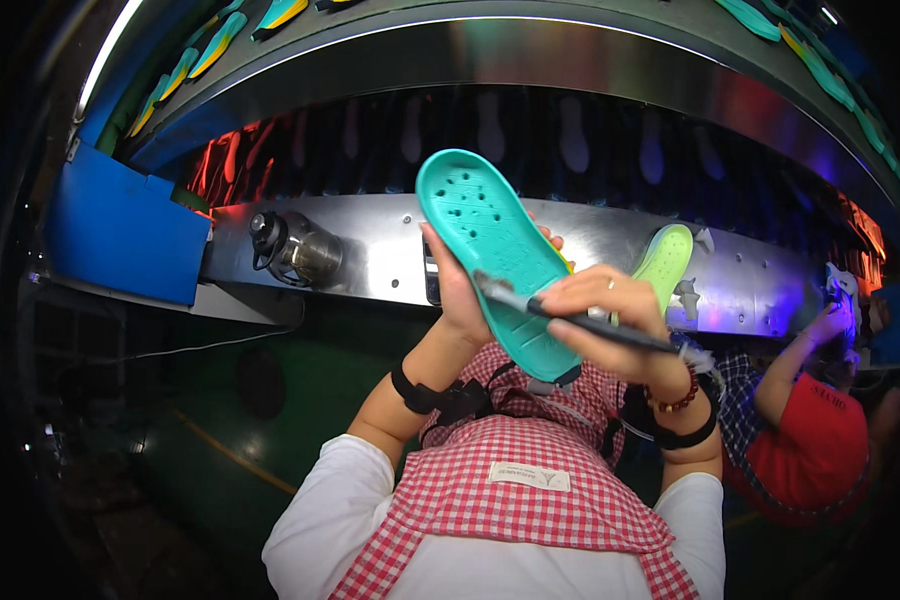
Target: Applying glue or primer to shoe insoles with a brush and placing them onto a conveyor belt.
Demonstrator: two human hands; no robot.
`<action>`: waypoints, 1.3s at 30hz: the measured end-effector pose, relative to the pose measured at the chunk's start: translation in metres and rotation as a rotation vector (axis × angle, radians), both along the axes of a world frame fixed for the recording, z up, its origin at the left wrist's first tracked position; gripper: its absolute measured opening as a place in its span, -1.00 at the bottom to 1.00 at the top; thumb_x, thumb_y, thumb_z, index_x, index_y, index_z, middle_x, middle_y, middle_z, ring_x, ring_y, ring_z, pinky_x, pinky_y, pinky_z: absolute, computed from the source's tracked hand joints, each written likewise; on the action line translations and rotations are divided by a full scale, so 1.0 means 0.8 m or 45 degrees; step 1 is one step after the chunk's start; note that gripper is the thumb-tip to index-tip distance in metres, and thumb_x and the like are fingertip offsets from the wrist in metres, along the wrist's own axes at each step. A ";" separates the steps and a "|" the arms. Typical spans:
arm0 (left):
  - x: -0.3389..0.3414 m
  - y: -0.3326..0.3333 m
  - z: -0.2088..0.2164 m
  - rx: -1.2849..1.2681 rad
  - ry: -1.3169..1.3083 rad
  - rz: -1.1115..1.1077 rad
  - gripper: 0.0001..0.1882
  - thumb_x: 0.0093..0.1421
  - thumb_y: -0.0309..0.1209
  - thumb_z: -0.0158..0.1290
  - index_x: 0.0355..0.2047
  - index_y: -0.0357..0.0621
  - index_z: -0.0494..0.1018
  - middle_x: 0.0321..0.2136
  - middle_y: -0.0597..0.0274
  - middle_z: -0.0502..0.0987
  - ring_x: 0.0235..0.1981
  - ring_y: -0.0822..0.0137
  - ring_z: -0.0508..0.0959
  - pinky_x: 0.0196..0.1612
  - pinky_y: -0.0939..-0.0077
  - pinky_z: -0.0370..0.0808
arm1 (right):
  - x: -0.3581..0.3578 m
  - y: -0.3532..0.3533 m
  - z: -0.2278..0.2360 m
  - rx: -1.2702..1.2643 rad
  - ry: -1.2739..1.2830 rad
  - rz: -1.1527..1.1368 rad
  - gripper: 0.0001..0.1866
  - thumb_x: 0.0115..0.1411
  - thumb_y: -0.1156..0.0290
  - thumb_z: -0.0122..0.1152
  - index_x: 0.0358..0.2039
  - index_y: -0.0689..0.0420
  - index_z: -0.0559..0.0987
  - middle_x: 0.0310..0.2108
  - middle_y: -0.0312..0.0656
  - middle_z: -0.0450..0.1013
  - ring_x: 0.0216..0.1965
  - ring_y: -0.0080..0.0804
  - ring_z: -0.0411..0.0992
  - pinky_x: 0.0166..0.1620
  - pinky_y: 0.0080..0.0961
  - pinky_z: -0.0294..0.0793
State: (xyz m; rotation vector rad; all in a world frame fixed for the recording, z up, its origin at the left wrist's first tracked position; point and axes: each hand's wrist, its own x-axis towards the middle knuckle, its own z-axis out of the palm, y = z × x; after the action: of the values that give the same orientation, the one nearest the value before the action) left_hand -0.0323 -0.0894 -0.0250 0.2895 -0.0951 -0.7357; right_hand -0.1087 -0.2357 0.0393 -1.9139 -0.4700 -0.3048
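A teal shoe sole [485, 235] with small holes near its upper end is held up at a tilt over the metal ledge. My left hand [462, 295] grips it from the left side and behind, with fingertips showing past its right edge. A dark-handled brush [610, 332] lies in my closed right hand [610, 310], its pale bristle end against or just over the left edge of the sole. At the sole's lower end a small dark piece shows. Behind my right hand, a lime-green sole [667, 258] leans on the ledge.
The metal ledge [370, 240] runs across in front of me, with a dark clear bottle [300, 248] on its left. Above, a conveyor belt [420, 12] carries several teal and yellow soles. A blue box [120, 230] stands at left. Another person in red [810, 440] works at right.
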 end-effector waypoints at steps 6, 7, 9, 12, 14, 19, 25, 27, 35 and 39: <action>0.013 0.025 0.023 0.150 -0.068 0.187 -0.05 -0.02 0.43 -0.48 -0.01 -0.21 0.22 -0.18 0.01 0.39 -0.13 0.08 0.40 0.06 -0.09 0.23 | -0.016 -0.018 0.010 0.173 0.128 -0.006 -0.78 -0.14 0.66 0.25 -0.39 0.22 0.57 -0.41 -0.15 0.51 -0.26 -0.31 0.47 -0.15 -0.47 0.44; 0.015 0.026 0.025 0.074 -0.117 0.176 -0.08 -0.01 0.41 -0.43 0.02 -0.16 0.21 -0.17 0.00 0.38 -0.13 0.07 0.42 0.06 -0.07 0.25 | -0.014 -0.021 0.005 0.113 0.182 -0.019 -0.77 -0.14 0.67 0.25 -0.38 0.21 0.58 -0.41 -0.14 0.52 -0.22 -0.31 0.45 -0.15 -0.47 0.44; 0.018 0.029 0.027 0.058 -0.139 0.182 -0.10 0.01 0.39 -0.42 0.02 -0.16 0.22 -0.18 -0.01 0.38 -0.14 0.07 0.42 0.05 -0.06 0.26 | -0.023 -0.012 0.006 0.119 0.241 0.129 -0.77 -0.13 0.66 0.25 -0.38 0.21 0.58 -0.40 -0.12 0.52 -0.20 -0.31 0.44 -0.12 -0.46 0.43; 0.028 0.033 0.040 -0.035 -0.207 0.145 -0.14 0.03 0.36 -0.38 0.02 -0.17 0.22 -0.16 -0.05 0.38 -0.14 0.05 0.42 0.05 -0.06 0.27 | -0.022 -0.019 0.009 0.101 0.254 0.362 -0.79 -0.12 0.64 0.25 -0.38 0.24 0.58 -0.37 -0.08 0.52 -0.13 -0.29 0.40 -0.01 -0.38 0.34; 0.027 0.034 0.058 -0.110 -0.247 0.107 -0.15 0.04 0.34 -0.36 0.02 -0.18 0.22 -0.14 -0.07 0.37 -0.13 0.04 0.42 0.04 -0.06 0.28 | -0.019 -0.026 -0.001 0.639 0.471 0.248 -0.80 -0.10 0.64 0.21 -0.37 0.26 0.57 -0.37 -0.08 0.52 -0.08 -0.25 0.37 0.06 -0.30 0.27; -0.002 0.023 0.075 0.192 -0.175 0.218 -0.27 0.16 0.16 -0.35 0.10 -0.19 0.14 0.05 -0.05 0.25 0.06 0.03 0.29 0.12 -0.07 0.16 | -0.013 0.008 0.000 1.340 0.695 0.102 -0.79 0.00 0.62 0.12 -0.29 0.31 0.46 -0.25 0.03 0.45 -0.12 -0.22 0.41 0.01 -0.32 0.37; -0.008 0.018 0.053 0.018 -0.146 0.171 -0.33 0.19 0.06 -0.36 0.13 -0.19 0.10 0.05 -0.07 0.26 0.03 0.01 0.32 0.10 -0.02 0.20 | -0.027 0.017 0.007 0.761 0.585 0.050 -0.80 0.02 0.66 0.11 -0.28 0.32 0.51 -0.29 -0.06 0.48 -0.22 -0.43 0.45 -0.09 -0.54 0.41; -0.006 0.020 0.050 -0.034 -0.148 0.157 -0.33 0.19 0.06 -0.36 0.13 -0.20 0.11 0.04 -0.08 0.27 0.02 0.00 0.34 0.10 -0.01 0.22 | -0.024 0.012 0.012 0.730 0.557 -0.011 -0.80 0.02 0.65 0.12 -0.28 0.32 0.51 -0.29 -0.06 0.48 -0.23 -0.44 0.45 -0.10 -0.55 0.42; 0.004 0.025 0.053 0.007 -0.165 0.164 -0.38 0.17 -0.03 -0.25 0.07 -0.28 0.16 -0.06 -0.09 0.35 -0.08 0.05 0.42 -0.01 0.10 0.35 | 0.002 -0.003 0.029 0.499 0.317 0.191 -0.77 -0.07 0.65 0.22 -0.32 0.26 0.55 -0.32 -0.07 0.50 -0.27 -0.39 0.47 -0.17 -0.53 0.43; 0.008 0.030 0.054 0.112 -0.272 0.166 -0.42 0.16 -0.11 -0.19 0.05 -0.31 0.17 -0.11 -0.06 0.40 -0.14 0.16 0.48 -0.03 0.26 0.41 | 0.010 -0.009 0.040 0.208 0.212 0.193 -0.82 -0.07 0.63 0.22 -0.37 0.26 0.57 -0.36 -0.10 0.51 -0.33 -0.42 0.47 -0.22 -0.56 0.43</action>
State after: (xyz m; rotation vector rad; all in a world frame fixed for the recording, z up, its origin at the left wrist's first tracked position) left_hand -0.0255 -0.0653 0.0183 0.4542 -0.2447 -0.5786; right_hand -0.1007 -0.2431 0.0714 -1.7177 -0.4614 -0.0811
